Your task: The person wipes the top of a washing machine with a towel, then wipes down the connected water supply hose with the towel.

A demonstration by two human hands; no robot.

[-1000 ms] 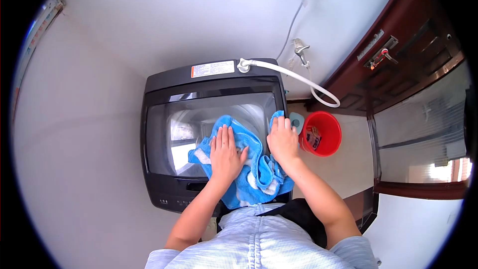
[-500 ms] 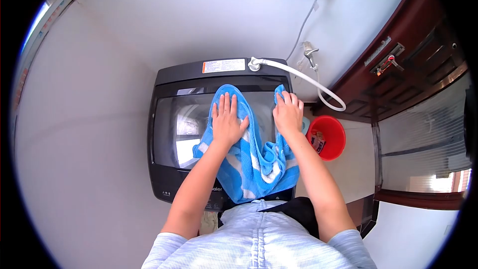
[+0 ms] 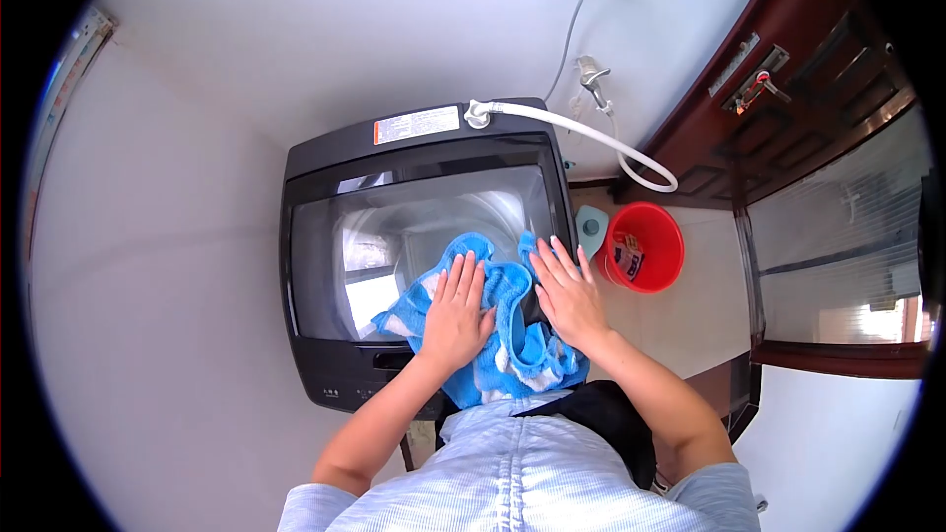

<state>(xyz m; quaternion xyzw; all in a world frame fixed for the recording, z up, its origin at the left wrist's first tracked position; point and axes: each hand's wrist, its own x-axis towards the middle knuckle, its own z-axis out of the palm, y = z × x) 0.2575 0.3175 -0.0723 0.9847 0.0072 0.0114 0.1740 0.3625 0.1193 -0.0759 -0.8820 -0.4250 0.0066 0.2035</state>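
A blue and white towel (image 3: 512, 300) lies bunched over the front part of the washing machine (image 3: 419, 126), partly on its dark see-through lid (image 3: 330, 227). Flat on the towel's left part rests my left hand (image 3: 456, 320), fingers stretched out and pointing away from me. My right hand (image 3: 572, 300) lies with extended fingers along the towel's right edge, near the lid's right side. Both palms face down, so whatever lies beneath them is hidden. Folds of the towel gather between the hands and hang toward my body.
To the right, a red bucket (image 3: 645, 246) with a printed packet inside stands on the floor beside a pale green container (image 3: 591, 227). A white hose (image 3: 581, 126) runs from the machine toward the wall tap (image 3: 593, 79). A dark red door (image 3: 788, 89) is at the right.
Both hands have drawn back toward my body, bringing the towel with them and bunching it. More of the lid shows. My right hand's curled fingers have straightened. The view has shifted slightly.
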